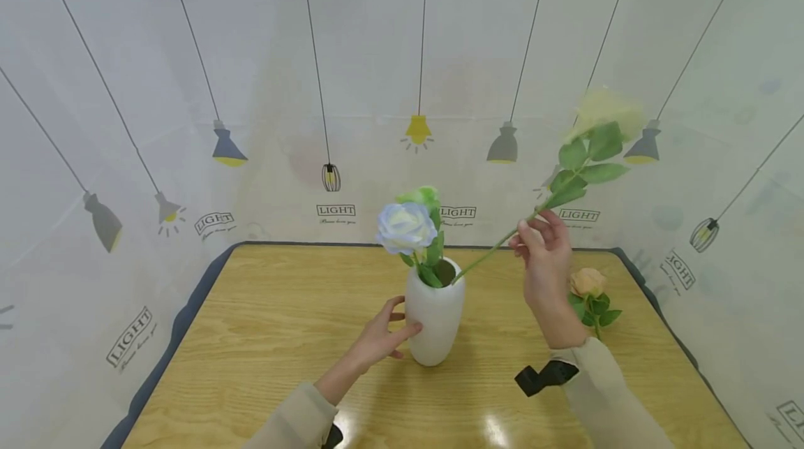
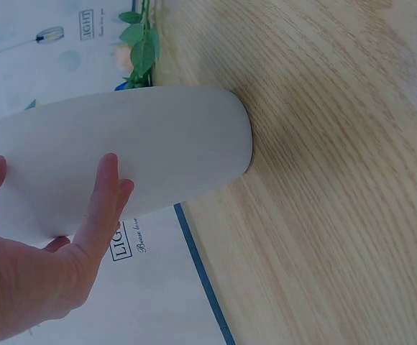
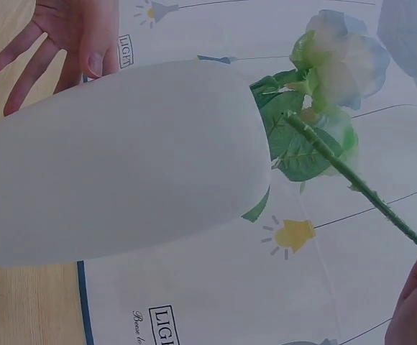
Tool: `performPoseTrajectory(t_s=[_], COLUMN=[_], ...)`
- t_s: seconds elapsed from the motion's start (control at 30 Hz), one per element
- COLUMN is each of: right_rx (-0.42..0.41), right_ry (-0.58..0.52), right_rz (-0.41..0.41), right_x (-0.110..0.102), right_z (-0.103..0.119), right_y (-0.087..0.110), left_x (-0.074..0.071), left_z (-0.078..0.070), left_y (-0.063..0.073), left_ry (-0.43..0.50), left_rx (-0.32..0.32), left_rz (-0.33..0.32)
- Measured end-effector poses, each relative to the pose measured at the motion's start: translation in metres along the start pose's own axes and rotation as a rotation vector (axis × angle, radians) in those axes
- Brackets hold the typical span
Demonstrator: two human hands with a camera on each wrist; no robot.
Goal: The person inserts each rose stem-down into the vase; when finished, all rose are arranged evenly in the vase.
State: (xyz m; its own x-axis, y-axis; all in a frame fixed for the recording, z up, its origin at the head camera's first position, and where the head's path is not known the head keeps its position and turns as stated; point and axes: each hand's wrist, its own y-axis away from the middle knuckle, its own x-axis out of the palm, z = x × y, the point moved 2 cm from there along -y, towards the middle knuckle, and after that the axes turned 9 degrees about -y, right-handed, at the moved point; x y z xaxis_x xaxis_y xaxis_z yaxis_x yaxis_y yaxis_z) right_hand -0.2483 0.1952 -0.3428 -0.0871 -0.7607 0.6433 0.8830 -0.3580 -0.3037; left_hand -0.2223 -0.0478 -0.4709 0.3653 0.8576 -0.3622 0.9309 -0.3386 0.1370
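A white vase (image 1: 433,316) stands upright on the table, holding a pale blue rose (image 1: 407,227) and a greenish flower (image 1: 423,195) behind it. My left hand (image 1: 382,332) rests against the vase's left side with fingers spread, as the left wrist view also shows, where the vase (image 2: 144,144) fills the middle. My right hand (image 1: 545,253) pinches the green stem of a pale yellow flower (image 1: 608,114), whose bloom is blurred, up and to the right. In the right wrist view the bare end of that stem (image 3: 359,185) is by the leaves at the vase mouth.
A peach rose (image 1: 589,283) with green leaves lies on the right side of the wooden table (image 1: 283,337). White sheeting (image 1: 370,86) printed with hanging lamps surrounds the table at the back and sides. Dark edging (image 1: 188,316) runs along the table's border.
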Motion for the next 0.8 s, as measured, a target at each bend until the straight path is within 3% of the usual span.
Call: performPoseTrajectory(t_s=[0.4,0.63,0.8], right_rx=[-0.077,-0.078,-0.095], right_ry=[0.372,0.618,0.713], right_rz=[0.137,0.272,0.336], right_x=[0.013,0.032,0.024], right_z=[-0.023,-0.02,-0.036], right_y=[0.006,0.026,0.032], left_x=[0.0,-0.001,-0.001], left_z=[-0.001,-0.002,-0.002], left_y=[0.001,0.001,0.001], left_ry=[0.01,0.01,0.016], left_rx=[0.003,0.009,0.005], left_rz=[0.005,0.007,0.011])
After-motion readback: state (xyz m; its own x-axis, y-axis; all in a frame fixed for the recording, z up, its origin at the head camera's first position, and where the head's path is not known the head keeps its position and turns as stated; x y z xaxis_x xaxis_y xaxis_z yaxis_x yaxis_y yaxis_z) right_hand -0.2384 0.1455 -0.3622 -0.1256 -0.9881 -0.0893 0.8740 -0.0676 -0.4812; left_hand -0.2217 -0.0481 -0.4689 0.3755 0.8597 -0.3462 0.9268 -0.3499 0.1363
